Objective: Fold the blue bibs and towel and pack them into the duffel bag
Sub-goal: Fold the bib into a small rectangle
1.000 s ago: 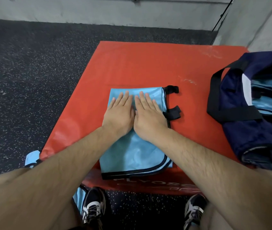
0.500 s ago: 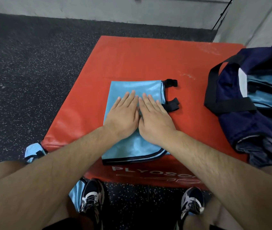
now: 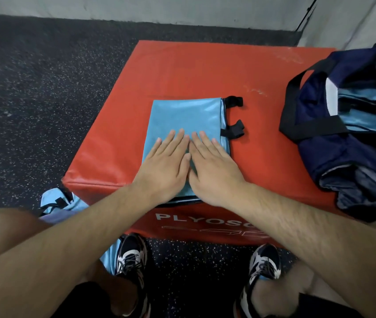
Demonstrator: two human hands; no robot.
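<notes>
A folded blue bib lies in the middle of the red plyo box. Its long side runs from the person away toward the wall. Both hands lie flat on its near half, side by side and touching. The left hand has straight fingers pressed on the cloth, and so does the right hand. Neither one grabs anything. The bib's far half sticks out past the fingertips. Two black straps poke out from its right edge. The dark blue duffel bag sits open on the right side of the box, apart from the bib, with blue cloth inside it. The bag is on the right hand's side, so I think the bib must go that way. More blue bibs lie on the floor by the left leg.
</notes>
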